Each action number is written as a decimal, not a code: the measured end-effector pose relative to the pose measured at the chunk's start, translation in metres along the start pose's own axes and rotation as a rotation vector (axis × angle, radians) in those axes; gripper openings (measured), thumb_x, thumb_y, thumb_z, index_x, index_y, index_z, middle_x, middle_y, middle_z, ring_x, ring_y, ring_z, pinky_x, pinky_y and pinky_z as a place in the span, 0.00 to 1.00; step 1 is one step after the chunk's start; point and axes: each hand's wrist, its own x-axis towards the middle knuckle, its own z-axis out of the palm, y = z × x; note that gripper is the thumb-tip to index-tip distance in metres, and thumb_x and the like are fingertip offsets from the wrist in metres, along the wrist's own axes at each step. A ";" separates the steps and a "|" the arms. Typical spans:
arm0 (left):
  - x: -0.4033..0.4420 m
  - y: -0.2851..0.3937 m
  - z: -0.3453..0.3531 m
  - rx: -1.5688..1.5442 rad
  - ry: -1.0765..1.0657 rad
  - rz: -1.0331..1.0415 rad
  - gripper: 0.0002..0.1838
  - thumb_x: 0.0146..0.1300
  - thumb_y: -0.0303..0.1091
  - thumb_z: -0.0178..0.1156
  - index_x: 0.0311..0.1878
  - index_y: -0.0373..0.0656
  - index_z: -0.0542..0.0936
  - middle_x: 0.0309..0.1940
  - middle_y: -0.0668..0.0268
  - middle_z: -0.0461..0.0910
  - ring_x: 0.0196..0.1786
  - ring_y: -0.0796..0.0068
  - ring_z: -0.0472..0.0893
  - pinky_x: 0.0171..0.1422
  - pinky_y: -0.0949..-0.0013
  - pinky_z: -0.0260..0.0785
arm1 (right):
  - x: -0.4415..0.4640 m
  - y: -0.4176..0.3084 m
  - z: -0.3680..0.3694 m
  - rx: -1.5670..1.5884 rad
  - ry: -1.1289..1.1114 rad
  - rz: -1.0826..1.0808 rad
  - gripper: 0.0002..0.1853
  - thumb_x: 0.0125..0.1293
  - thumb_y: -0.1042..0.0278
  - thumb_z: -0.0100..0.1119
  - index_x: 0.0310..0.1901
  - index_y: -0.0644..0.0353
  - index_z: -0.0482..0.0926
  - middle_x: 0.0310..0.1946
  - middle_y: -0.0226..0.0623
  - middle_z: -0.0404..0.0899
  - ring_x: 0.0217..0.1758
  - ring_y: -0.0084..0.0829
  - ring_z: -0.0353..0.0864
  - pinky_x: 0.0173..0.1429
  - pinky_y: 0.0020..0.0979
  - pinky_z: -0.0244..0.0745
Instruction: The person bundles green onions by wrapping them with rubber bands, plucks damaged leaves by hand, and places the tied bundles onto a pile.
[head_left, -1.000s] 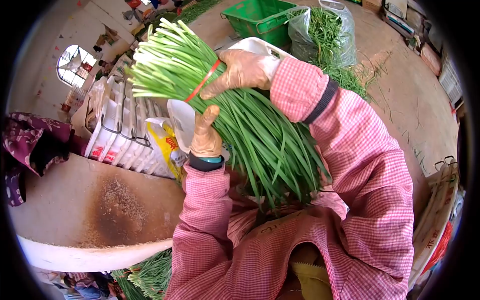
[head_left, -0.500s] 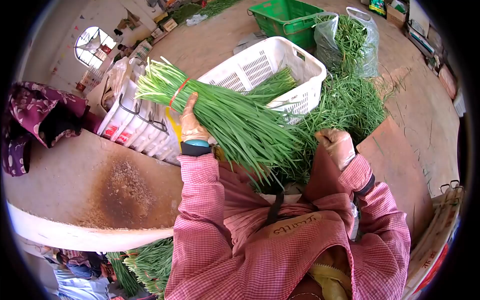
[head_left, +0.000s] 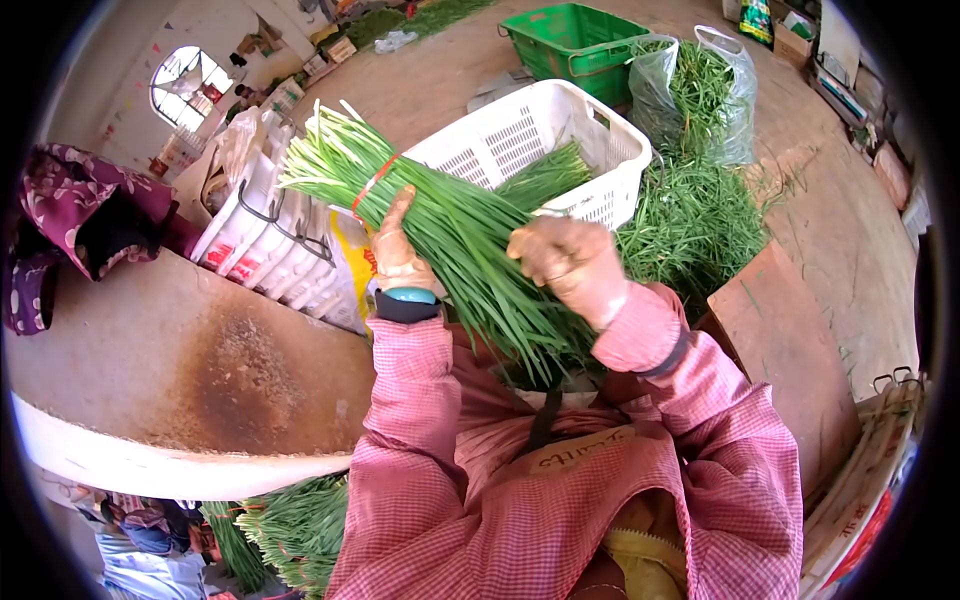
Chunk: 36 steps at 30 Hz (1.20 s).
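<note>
A: Fingers?
B: Left hand [head_left: 403, 256] clasps the green bundle [head_left: 455, 222] by its red band [head_left: 373, 187]; thumb [head_left: 398, 208] over, rest hidden. Right hand [head_left: 575, 264] curled at the leaves [head_left: 510, 300], blurred; pinch unclear.
A: Bundle's lie?
B: Slantwise, pale ends [head_left: 318, 152] far-left; left hand nearer band. White crate [head_left: 505, 138] beyond.

Bundle [head_left: 455, 238] before basket [head_left: 480, 152], crate [head_left: 592, 66] behind (contact unclear)

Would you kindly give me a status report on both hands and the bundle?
Left hand holding red-banded bundle. Right hand at its leaves, blurred, grip unclear. White crate beyond; no obstruction seen.
</note>
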 end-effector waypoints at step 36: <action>-0.137 0.117 -0.098 0.609 -0.371 -0.726 0.35 0.44 0.33 0.64 0.58 0.36 0.63 0.51 0.59 0.71 0.51 0.66 0.73 0.58 0.64 0.62 | -0.023 0.035 0.121 1.169 -0.559 0.304 0.45 0.52 0.55 0.63 0.66 0.49 0.43 0.63 0.34 0.52 0.64 0.33 0.55 0.63 0.39 0.57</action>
